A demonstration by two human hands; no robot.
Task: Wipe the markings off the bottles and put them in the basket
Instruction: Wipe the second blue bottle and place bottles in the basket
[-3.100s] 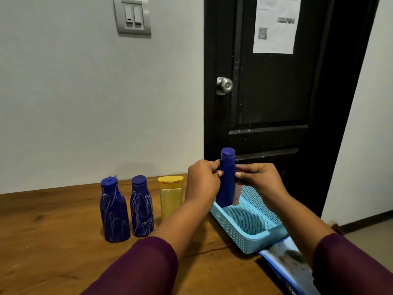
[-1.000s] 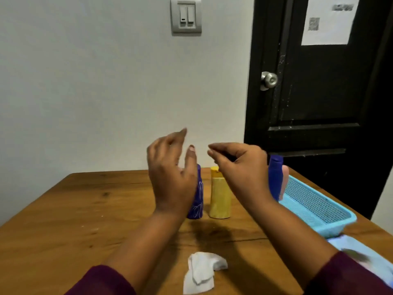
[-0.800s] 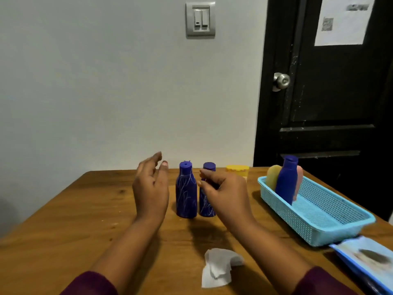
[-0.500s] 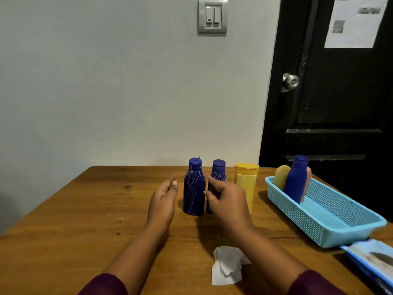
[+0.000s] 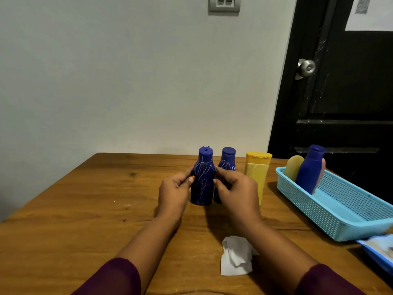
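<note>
A blue bottle (image 5: 203,179) with white scribbles stands on the wooden table (image 5: 85,209). My left hand (image 5: 174,193) grips its left side and my right hand (image 5: 235,191) grips its right side. A second scribbled blue bottle (image 5: 227,161) stands just behind my right hand, partly hidden. To its right stands a yellow bottle (image 5: 257,173). A light blue basket (image 5: 344,211) at the right holds a clean blue bottle (image 5: 309,170), a yellowish bottle (image 5: 293,168) and a pink one, mostly hidden. A crumpled white tissue (image 5: 236,255) lies on the table near me.
A blue-edged packet (image 5: 380,250) lies at the table's right front corner beside the basket. A grey wall stands behind the table, with a black door (image 5: 340,81) and its metal knob (image 5: 306,68) at the right.
The clean blue bottle went into the basket earlier. Since half a second ago both hands have closed in from either side and taken hold of the left scribbled blue bottle.
</note>
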